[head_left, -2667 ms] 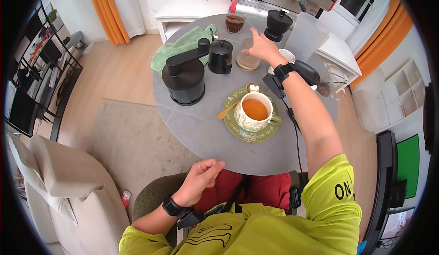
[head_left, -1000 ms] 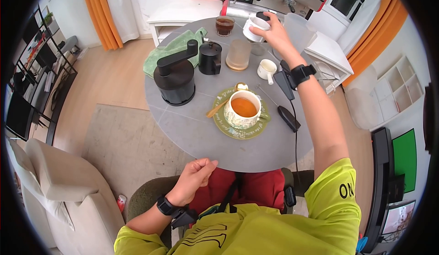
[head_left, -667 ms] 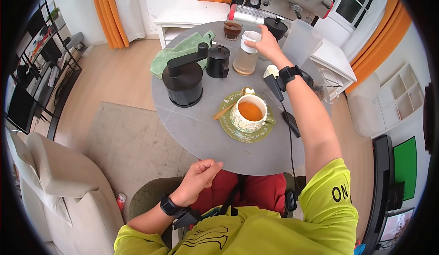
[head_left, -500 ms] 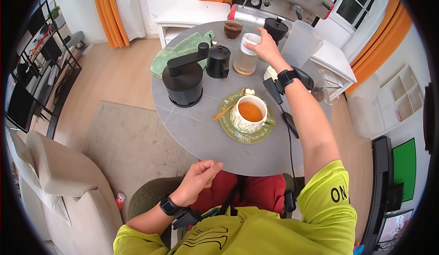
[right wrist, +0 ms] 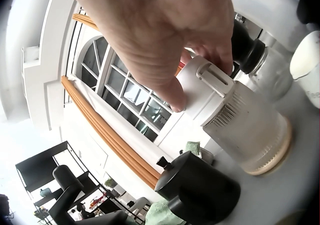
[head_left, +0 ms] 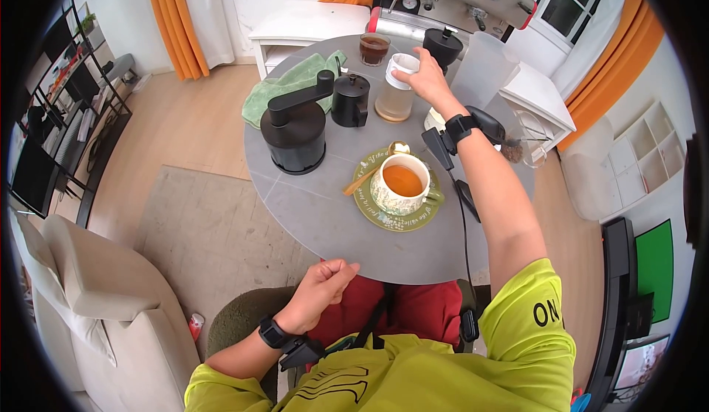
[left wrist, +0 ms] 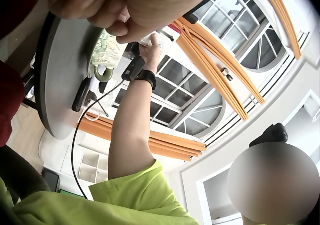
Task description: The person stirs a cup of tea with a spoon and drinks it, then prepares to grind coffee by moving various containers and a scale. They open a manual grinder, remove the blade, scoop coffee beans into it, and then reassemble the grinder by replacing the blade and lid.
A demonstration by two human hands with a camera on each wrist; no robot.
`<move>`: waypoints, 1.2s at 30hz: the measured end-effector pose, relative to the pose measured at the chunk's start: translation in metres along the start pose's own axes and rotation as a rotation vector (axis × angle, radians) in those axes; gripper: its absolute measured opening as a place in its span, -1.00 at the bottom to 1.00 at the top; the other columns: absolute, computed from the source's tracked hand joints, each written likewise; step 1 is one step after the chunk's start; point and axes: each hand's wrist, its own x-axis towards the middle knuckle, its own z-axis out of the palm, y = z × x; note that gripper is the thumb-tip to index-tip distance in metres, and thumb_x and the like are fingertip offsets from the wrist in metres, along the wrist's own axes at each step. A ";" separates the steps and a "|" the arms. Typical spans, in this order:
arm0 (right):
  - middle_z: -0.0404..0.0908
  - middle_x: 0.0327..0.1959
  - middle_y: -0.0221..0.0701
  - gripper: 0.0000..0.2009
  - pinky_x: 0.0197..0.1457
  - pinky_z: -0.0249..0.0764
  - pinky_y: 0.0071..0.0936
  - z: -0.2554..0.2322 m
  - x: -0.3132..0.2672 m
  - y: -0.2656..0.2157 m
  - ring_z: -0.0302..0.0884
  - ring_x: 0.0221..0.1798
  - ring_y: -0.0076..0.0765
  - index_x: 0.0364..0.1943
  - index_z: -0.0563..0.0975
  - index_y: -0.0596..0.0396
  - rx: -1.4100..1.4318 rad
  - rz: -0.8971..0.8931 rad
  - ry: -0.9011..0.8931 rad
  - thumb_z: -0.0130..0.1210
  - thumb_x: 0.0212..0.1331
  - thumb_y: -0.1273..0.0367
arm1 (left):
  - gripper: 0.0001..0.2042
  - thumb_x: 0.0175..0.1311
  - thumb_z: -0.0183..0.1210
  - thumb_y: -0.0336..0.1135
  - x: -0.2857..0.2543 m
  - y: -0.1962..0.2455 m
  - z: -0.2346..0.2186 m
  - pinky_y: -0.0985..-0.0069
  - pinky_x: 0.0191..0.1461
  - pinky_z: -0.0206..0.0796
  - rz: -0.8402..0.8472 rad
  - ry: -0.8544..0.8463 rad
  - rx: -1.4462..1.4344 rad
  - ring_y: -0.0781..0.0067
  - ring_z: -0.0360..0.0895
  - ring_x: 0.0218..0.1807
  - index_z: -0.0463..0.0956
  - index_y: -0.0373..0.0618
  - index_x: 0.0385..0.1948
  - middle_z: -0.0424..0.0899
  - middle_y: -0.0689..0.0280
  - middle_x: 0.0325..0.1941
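Observation:
My right hand [head_left: 428, 78] grips a white plastic cup-shaped top [head_left: 405, 62] from its right side. The top sits upright over the mouth of a clear jar [head_left: 394, 102], which has a thin pale brown layer at its bottom. In the right wrist view, the thumb presses one side of the white top [right wrist: 207, 87], a slotted tab faces the camera, and the other fingers are partly hidden behind it. My left hand [head_left: 323, 285] idles loosely curled before the table's front edge, holding nothing. The closest thing beyond it is a patterned cup [head_left: 395, 200] of orange-brown drink on a green saucer [head_left: 415, 224].
Left of the jar stand a black lidded pot [head_left: 350, 102] and a black cranked container [head_left: 295, 142], with a green towel [head_left: 273, 91] behind. Farther back are a glass of dark drink [head_left: 374, 49], a black-topped grinder [head_left: 443, 46] and a translucent pitcher [head_left: 484, 69]. A cable [head_left: 467, 242] hangs from my right wrist.
My right hand, empty at first beside the jar, later held the white top up behind it. Since then it has brought the top onto the jar. The left hand has stayed in place.

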 end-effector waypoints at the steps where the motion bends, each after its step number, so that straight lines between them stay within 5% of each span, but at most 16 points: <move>1: 0.31 0.27 0.05 -0.14 0.35 0.28 -0.26 0.000 0.000 0.000 0.33 0.31 0.06 0.32 0.22 0.22 0.011 -0.001 0.002 0.36 -0.08 0.13 | -0.67 0.44 0.05 -0.33 0.000 0.000 0.000 0.65 -0.55 -0.20 0.005 -0.005 0.002 0.76 -0.08 -0.62 0.24 0.03 -0.63 0.12 0.60 -0.65; 17: 0.29 0.27 0.11 -0.09 0.37 0.26 -0.27 -0.001 0.009 0.008 0.31 0.32 0.09 0.35 0.17 0.24 -0.065 -0.033 -0.050 0.34 -0.07 0.07 | -0.68 0.44 0.04 -0.33 0.000 0.000 0.000 0.65 -0.55 -0.21 -0.004 -0.004 0.001 0.77 -0.09 -0.62 0.25 0.03 -0.62 0.12 0.61 -0.65; 21: 0.37 0.19 0.06 -0.18 0.26 0.37 -0.24 -0.026 -0.008 0.011 0.43 0.20 -0.01 0.28 0.27 0.24 0.096 -0.133 0.149 0.33 -0.02 0.06 | -0.66 0.44 0.03 -0.32 -0.001 0.005 0.001 0.64 -0.55 -0.21 0.014 0.009 0.022 0.76 -0.09 -0.62 0.23 0.03 -0.63 0.11 0.60 -0.66; 23: 0.51 -0.07 -0.13 -0.38 -0.03 0.52 -0.35 -0.042 -0.028 0.019 0.57 -0.10 -0.23 0.15 0.37 0.22 0.208 -0.067 0.269 0.29 0.07 0.16 | -0.66 0.44 0.03 -0.31 -0.001 0.005 0.001 0.64 -0.55 -0.21 0.016 0.009 0.030 0.76 -0.09 -0.62 0.22 0.03 -0.63 0.10 0.59 -0.67; 24: 0.51 -0.07 -0.13 -0.38 -0.03 0.52 -0.35 -0.046 -0.039 0.026 0.57 -0.10 -0.23 0.15 0.37 0.22 0.204 -0.063 0.269 0.29 0.07 0.16 | -0.66 0.44 0.03 -0.31 0.000 0.004 0.001 0.64 -0.55 -0.21 0.011 0.008 0.028 0.76 -0.09 -0.62 0.22 0.03 -0.63 0.10 0.59 -0.67; 26: 0.48 -0.33 -0.35 -0.57 -0.35 0.50 -0.51 -0.054 -0.064 0.041 0.51 -0.39 -0.47 0.01 0.40 0.18 0.391 0.093 0.207 0.22 0.17 0.22 | -0.66 0.44 0.03 -0.31 0.001 0.002 0.001 0.64 -0.55 -0.21 -0.002 0.001 0.027 0.76 -0.08 -0.63 0.23 0.03 -0.63 0.10 0.59 -0.68; 29: 0.45 -0.28 -0.40 -0.58 -0.33 0.46 -0.58 -0.064 -0.097 0.060 0.48 -0.36 -0.51 -0.01 0.40 0.16 0.496 0.368 -0.052 0.16 0.25 0.13 | -0.67 0.44 0.03 -0.31 0.002 -0.003 0.002 0.64 -0.55 -0.20 -0.003 -0.008 0.029 0.76 -0.08 -0.63 0.24 0.02 -0.63 0.11 0.59 -0.68; 32: 0.44 -0.39 -0.41 -0.61 -0.50 0.44 -0.55 -0.058 -0.119 0.074 0.46 -0.51 -0.54 -0.09 0.37 0.19 0.460 0.514 -0.163 0.11 0.29 0.13 | -0.67 0.44 0.03 -0.32 0.002 -0.004 0.002 0.64 -0.55 -0.20 -0.004 -0.003 0.033 0.76 -0.08 -0.63 0.24 0.02 -0.63 0.11 0.59 -0.68; 36: 0.47 -0.33 -0.34 -0.64 -0.44 0.49 -0.55 -0.052 -0.130 0.071 0.45 -0.47 -0.53 -0.11 0.37 0.20 0.463 0.588 -0.201 0.04 0.34 0.15 | -0.66 0.43 0.05 -0.29 0.002 -0.005 0.001 0.67 -0.56 -0.23 0.007 -0.006 0.026 0.82 -0.08 -0.62 0.23 0.05 -0.64 0.10 0.64 -0.64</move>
